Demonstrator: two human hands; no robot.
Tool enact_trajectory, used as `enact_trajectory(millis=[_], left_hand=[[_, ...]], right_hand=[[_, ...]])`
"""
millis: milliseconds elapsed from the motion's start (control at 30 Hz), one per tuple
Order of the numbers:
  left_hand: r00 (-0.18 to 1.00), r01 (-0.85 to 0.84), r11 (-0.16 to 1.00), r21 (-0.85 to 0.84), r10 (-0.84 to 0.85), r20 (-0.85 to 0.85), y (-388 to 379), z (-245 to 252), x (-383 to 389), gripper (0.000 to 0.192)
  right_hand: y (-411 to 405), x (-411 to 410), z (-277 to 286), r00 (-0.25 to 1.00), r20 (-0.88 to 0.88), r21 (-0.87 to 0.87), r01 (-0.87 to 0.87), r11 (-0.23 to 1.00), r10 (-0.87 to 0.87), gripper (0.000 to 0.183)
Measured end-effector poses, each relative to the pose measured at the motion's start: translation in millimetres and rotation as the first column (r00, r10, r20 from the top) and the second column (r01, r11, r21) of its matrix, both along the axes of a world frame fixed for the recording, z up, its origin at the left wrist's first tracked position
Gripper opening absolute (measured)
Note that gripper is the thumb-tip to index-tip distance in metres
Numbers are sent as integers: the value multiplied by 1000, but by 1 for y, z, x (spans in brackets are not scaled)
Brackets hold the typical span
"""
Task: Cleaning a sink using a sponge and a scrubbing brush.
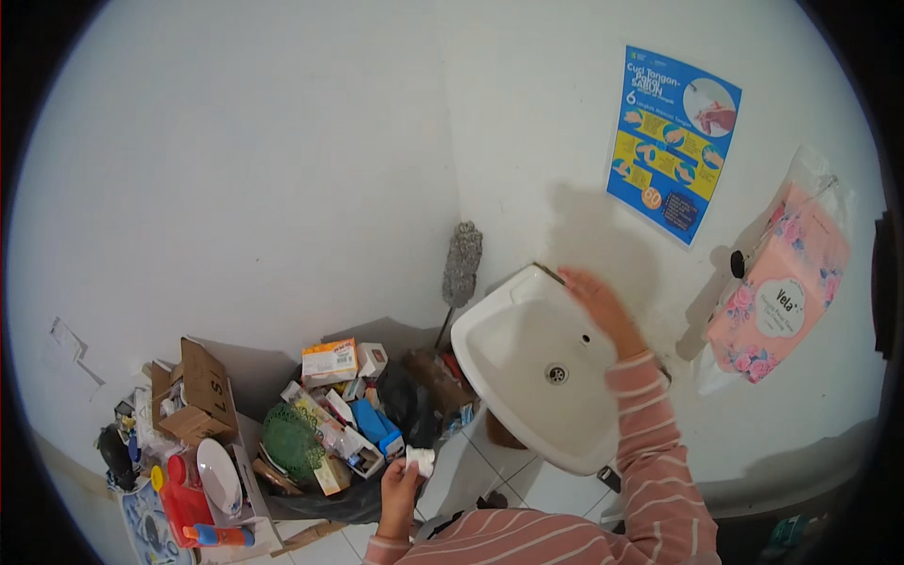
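My left hand (399, 491) is low in the middle, with a small white folded wad, tissue or cloth (421, 461), pinched between thumb and fingers. Over the back rim of a white ceramic washbasin (487, 332) reaches my right hand (599, 305), blurred, its fingertips near the wall. Whether it grips anything there is hidden; no tap can be made out. Inside the basin are a metal drain (556, 374) and a dark overflow hole (585, 340). The visible bowl surface holds no objects.
Left of the basin stands a black bag (332, 507) heaped with boxes and packaging, beside a cardboard box (205, 395) and a red bottle (182, 505). A grey duster (462, 265) leans in the corner. A handwashing poster (674, 145) and a pink tissue pack (780, 296) hang on the wall.
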State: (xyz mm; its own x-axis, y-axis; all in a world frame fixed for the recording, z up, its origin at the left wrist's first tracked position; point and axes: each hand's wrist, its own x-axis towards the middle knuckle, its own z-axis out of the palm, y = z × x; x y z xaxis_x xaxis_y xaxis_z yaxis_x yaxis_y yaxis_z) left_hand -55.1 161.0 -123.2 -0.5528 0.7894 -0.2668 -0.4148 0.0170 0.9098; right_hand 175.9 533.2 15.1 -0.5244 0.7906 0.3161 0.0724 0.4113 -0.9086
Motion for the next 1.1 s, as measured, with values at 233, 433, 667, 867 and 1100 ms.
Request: enact_trajectory(millis=[233,433,667,867,1100], left_hand=[[985,84,987,137,-103,139,59,28,29,17],[990,118,985,128,-127,67,84,28,25,17],[982,178,982,69,-172,-78,136,8,15,14],[976,176,984,31,-171,-134,190,-18,-20,15],[939,145,989,-22,-145,-311,226,-16,-97,23]], right_hand=[[0,53,-61,731,-586,-264,-582,769,351,46],[-66,-25,-141,968,246,-14,61,998,-55,24],[-110,-75,-102,907,-257,-675,-415,610,332,38],[-76,-107,-143,957,-117,-797,-250,550,266,35],[78,-128,-173,870,444,-257,353,900,-214,16]])
